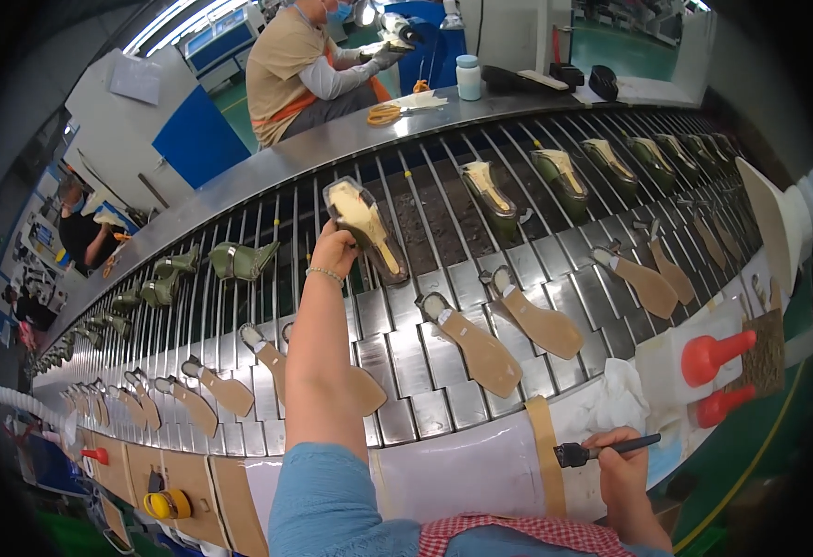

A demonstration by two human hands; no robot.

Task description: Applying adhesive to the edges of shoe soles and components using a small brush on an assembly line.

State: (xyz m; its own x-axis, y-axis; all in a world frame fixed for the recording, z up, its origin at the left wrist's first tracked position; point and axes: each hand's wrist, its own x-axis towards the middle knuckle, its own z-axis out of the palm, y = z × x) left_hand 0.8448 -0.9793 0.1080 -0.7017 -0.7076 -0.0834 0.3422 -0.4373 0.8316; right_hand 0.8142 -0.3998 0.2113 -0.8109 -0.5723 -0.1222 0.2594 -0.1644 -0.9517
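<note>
My left arm reaches across the conveyor, and my left hand [335, 251] grips the side of a lasted shoe upper [360, 215]. Its pale underside faces up over the metal rollers. Low on the right, my right hand [624, 461] is closed around a flat brush [573, 455] with dark bristles and a black handle. The brush is above the white-covered ledge, apart from any shoe part. Tan soles [481, 351] with heel ends lie in a row on the near slats. More dark green lasted uppers [492, 195] stand on the rollers beyond.
Two red conical-topped bottles [717, 358] stand at the right beside crumpled white cloth [611, 395]. A yellow container [167, 504] sits on the ledge at left. Along the far metal rim are a white jar [468, 77] and orange-handled scissors [384, 114]. A seated person [299, 74] works opposite.
</note>
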